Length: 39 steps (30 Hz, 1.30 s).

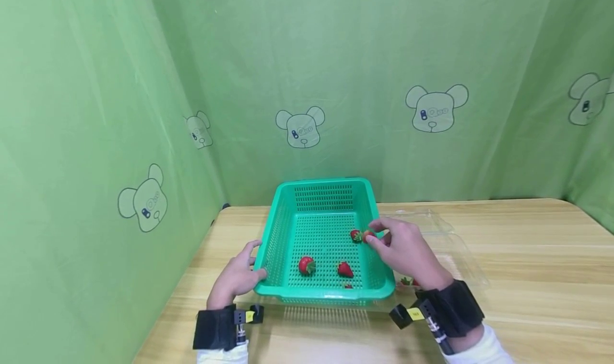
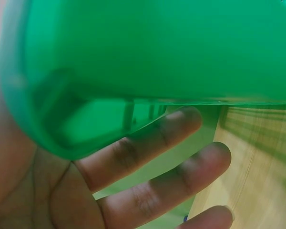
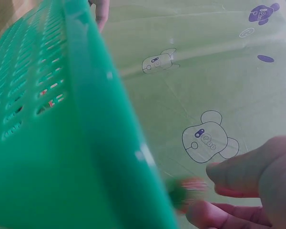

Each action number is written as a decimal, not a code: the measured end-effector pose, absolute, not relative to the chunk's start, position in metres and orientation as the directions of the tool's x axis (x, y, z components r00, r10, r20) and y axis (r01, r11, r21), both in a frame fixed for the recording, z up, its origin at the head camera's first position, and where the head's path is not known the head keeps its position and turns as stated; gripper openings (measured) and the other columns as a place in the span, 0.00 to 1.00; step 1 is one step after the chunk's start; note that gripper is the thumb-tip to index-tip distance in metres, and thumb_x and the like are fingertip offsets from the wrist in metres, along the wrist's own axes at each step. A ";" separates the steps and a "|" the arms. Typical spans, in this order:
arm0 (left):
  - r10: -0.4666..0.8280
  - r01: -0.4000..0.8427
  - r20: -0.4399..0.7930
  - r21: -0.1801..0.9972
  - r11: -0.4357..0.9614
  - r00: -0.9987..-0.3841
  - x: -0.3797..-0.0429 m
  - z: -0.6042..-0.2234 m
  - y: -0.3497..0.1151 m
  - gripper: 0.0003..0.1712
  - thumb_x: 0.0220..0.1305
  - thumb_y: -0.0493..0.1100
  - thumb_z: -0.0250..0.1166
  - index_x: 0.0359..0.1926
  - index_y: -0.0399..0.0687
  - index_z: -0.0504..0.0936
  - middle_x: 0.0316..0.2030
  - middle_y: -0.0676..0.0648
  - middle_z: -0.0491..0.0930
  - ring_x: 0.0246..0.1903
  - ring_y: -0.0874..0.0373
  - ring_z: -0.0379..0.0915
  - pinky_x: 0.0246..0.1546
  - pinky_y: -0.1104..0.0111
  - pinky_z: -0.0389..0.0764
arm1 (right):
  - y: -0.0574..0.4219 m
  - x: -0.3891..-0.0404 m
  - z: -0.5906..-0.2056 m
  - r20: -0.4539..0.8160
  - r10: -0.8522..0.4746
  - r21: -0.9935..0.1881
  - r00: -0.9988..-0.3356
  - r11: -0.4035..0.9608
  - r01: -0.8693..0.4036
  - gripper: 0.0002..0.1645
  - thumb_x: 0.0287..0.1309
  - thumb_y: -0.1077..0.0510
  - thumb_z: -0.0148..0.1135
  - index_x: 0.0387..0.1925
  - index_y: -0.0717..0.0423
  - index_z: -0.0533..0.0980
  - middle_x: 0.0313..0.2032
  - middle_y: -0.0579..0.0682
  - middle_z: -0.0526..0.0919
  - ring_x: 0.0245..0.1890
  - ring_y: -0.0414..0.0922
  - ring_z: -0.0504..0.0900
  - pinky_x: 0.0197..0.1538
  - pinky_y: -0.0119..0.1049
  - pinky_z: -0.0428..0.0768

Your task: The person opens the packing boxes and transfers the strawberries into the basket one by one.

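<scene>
A green perforated basket (image 1: pixel 326 294) stands on the table with several strawberries inside, among them one at left (image 1: pixel 306 265) and one near the middle (image 1: pixel 345 269). My left hand (image 1: pixel 240 272) grips its near left corner, thumb over the rim and fingers outside; the left wrist view shows those fingers under the rim. My right hand (image 1: pixel 400 247) is over the basket's right rim. Just off its parted thumb and fingertips is a strawberry (image 3: pixel 193 188), blurred in the right wrist view and next to another strawberry (image 1: pixel 355 235) in the head view.
Right of the basket lies a clear plastic container (image 1: pixel 460 255), partly behind my right arm, with strawberries (image 1: pixel 406 281) showing at its near side. A green curtain (image 1: pixel 345 87) with bear-face prints hangs behind and left of the wooden table (image 1: pixel 537 268).
</scene>
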State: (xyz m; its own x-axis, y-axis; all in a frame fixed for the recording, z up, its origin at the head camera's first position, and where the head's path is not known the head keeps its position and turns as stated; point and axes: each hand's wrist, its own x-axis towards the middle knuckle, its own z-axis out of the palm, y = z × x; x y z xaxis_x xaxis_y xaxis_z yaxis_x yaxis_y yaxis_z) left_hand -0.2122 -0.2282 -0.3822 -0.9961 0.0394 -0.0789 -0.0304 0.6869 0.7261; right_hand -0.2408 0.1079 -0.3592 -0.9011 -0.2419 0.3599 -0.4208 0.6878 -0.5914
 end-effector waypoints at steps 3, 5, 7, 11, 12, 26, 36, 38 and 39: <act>0.041 -0.025 -0.074 0.722 0.692 -0.996 -0.213 -0.382 -0.229 0.39 0.57 0.35 0.60 0.70 0.47 0.56 0.56 0.29 0.74 0.52 0.38 0.73 0.49 0.44 0.74 | 0.108 -0.241 -0.359 0.367 -0.249 -0.596 -0.896 0.677 -0.432 0.15 0.59 0.58 0.62 0.46 0.61 0.77 0.38 0.57 0.84 0.27 0.43 0.79 0.29 0.40 0.82; 0.038 -0.027 -0.074 0.720 0.693 -0.997 -0.214 -0.382 -0.229 0.40 0.57 0.35 0.60 0.70 0.47 0.56 0.56 0.29 0.74 0.52 0.38 0.73 0.49 0.44 0.74 | 0.109 -0.242 -0.360 0.374 -0.248 -0.593 -0.894 0.677 -0.436 0.15 0.59 0.58 0.62 0.46 0.60 0.77 0.41 0.58 0.84 0.28 0.44 0.80 0.30 0.41 0.82; 0.036 -0.028 -0.074 0.721 0.693 -0.997 -0.214 -0.382 -0.230 0.40 0.57 0.35 0.60 0.70 0.47 0.56 0.56 0.29 0.74 0.52 0.38 0.73 0.49 0.44 0.74 | 0.111 -0.242 -0.360 0.374 -0.247 -0.593 -0.894 0.678 -0.435 0.15 0.59 0.58 0.62 0.47 0.61 0.76 0.42 0.60 0.84 0.30 0.45 0.80 0.31 0.42 0.83; 0.034 -0.032 -0.077 0.727 0.685 -0.996 -0.212 -0.381 -0.230 0.40 0.57 0.34 0.60 0.70 0.47 0.56 0.56 0.29 0.74 0.53 0.37 0.72 0.50 0.44 0.74 | 0.116 -0.244 -0.363 0.349 -0.245 -0.598 -0.905 0.685 -0.416 0.17 0.59 0.58 0.62 0.48 0.62 0.76 0.43 0.61 0.83 0.32 0.47 0.81 0.32 0.43 0.83; 0.035 -0.033 -0.078 0.731 0.682 -0.996 -0.212 -0.381 -0.230 0.40 0.57 0.34 0.60 0.70 0.47 0.56 0.56 0.29 0.74 0.53 0.37 0.72 0.50 0.43 0.74 | 0.118 -0.245 -0.363 0.338 -0.245 -0.600 -0.909 0.688 -0.408 0.17 0.59 0.57 0.61 0.48 0.62 0.76 0.44 0.61 0.83 0.32 0.48 0.81 0.32 0.43 0.83; 0.041 -0.037 -0.087 0.743 0.669 -0.995 -0.212 -0.385 -0.229 0.39 0.58 0.35 0.60 0.70 0.48 0.56 0.56 0.29 0.74 0.53 0.38 0.72 0.49 0.44 0.74 | 0.152 -0.256 -0.377 0.311 -0.219 -0.560 -0.925 0.744 -0.365 0.17 0.60 0.56 0.61 0.46 0.63 0.76 0.43 0.65 0.83 0.34 0.53 0.81 0.34 0.50 0.82; 0.045 -0.037 -0.089 0.746 0.665 -0.995 -0.212 -0.386 -0.229 0.40 0.58 0.35 0.60 0.70 0.47 0.56 0.56 0.29 0.74 0.52 0.39 0.72 0.47 0.45 0.75 | 0.178 -0.262 -0.392 0.240 -0.221 -0.507 -0.945 0.802 -0.316 0.17 0.59 0.56 0.61 0.46 0.65 0.76 0.41 0.68 0.82 0.38 0.60 0.81 0.36 0.54 0.80; 0.048 -0.030 -0.084 0.741 0.671 -0.995 -0.212 -0.385 -0.230 0.40 0.58 0.35 0.60 0.70 0.47 0.56 0.56 0.29 0.73 0.52 0.38 0.72 0.47 0.45 0.75 | 0.182 -0.264 -0.394 0.188 -0.220 -0.508 -0.957 0.812 -0.287 0.19 0.59 0.56 0.60 0.47 0.66 0.75 0.42 0.69 0.81 0.39 0.62 0.80 0.36 0.54 0.79; 0.049 -0.025 -0.079 0.738 0.675 -0.996 -0.212 -0.384 -0.231 0.40 0.58 0.35 0.60 0.70 0.47 0.56 0.56 0.29 0.73 0.52 0.38 0.72 0.48 0.45 0.75 | 0.183 -0.265 -0.395 0.157 -0.219 -0.512 -0.963 0.816 -0.269 0.20 0.59 0.55 0.60 0.48 0.66 0.74 0.43 0.69 0.80 0.40 0.62 0.79 0.37 0.54 0.79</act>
State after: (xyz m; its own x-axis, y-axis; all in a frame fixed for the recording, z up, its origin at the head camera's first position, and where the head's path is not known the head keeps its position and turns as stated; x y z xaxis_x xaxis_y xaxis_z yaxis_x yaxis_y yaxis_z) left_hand -0.2119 -0.2307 -0.3841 -0.9957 0.0489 -0.0790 -0.0254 0.6746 0.7378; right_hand -0.2647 0.1829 -0.3951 -0.9630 -0.2192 0.1566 -0.2690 0.8160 -0.5117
